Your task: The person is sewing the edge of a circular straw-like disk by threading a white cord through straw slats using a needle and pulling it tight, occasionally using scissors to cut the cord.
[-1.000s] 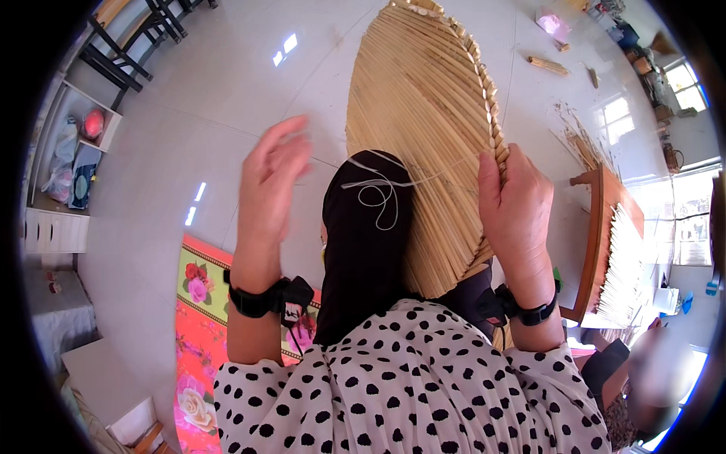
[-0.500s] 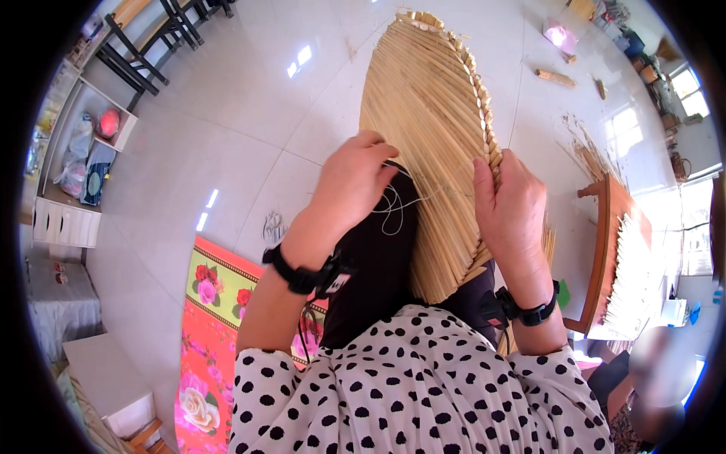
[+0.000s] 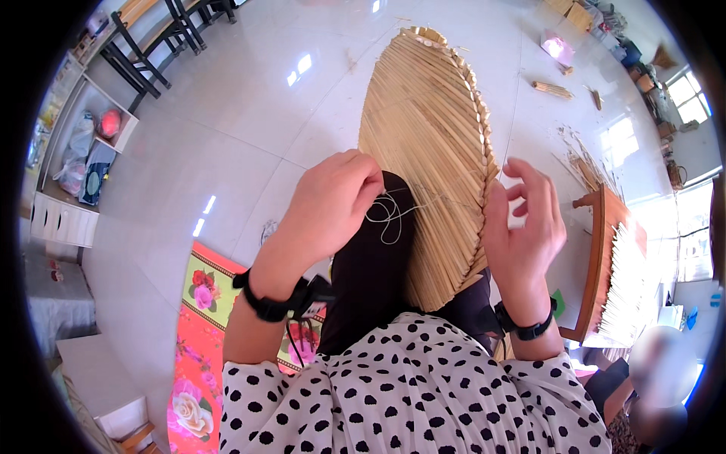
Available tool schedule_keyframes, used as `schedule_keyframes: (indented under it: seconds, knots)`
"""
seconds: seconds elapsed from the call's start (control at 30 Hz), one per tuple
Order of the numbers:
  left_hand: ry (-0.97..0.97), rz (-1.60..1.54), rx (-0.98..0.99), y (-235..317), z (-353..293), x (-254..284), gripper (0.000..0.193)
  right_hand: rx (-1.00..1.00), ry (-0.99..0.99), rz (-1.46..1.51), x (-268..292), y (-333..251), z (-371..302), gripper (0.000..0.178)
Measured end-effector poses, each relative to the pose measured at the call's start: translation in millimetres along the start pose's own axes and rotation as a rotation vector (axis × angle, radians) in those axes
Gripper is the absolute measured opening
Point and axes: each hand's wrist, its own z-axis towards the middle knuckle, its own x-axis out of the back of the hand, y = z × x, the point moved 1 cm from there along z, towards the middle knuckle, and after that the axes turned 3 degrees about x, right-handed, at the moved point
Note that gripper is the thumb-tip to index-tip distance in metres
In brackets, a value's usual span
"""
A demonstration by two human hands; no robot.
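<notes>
Across my lap lies a long oval piece of pleated straw (image 3: 427,129), tan, with a braided edge along its right side. My left hand (image 3: 333,197) is at its left side, above my dark-trousered knee, fingers pinched together on a thin pale thread (image 3: 389,223). The thread hangs in loose loops over the knee and runs right onto the straw. Beside the braided edge my right hand (image 3: 527,219) is raised with curved fingers parted from the thumb and nothing visible between them. Whether its thumb touches the braid, I cannot tell.
A wooden frame (image 3: 594,265) with rows of pale straw stands at the right, near a blurred person (image 3: 662,371). Straw bundles (image 3: 552,90) and scraps (image 3: 586,163) lie on the tiled floor. A red floral mat (image 3: 200,356) is at the left, shelves (image 3: 64,216) beyond.
My right hand has let go of the braided edge and opened, shifting slightly right. My left hand has drawn left and down, off the straw. The straw piece has shifted slightly towards me.
</notes>
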Motion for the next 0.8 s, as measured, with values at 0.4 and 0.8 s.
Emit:
schedule_keyframes:
  seconds: [0.4,0.8]
  knots:
    - [0.062,-0.231,-0.157,49,-22,33,0.008,-0.513,-0.904,1.350,1,-27,-16,0.015]
    - [0.294,0.062,-0.295,55,-36,26,0.029,-0.065,-0.706,0.687,28,-15,-24,0.013]
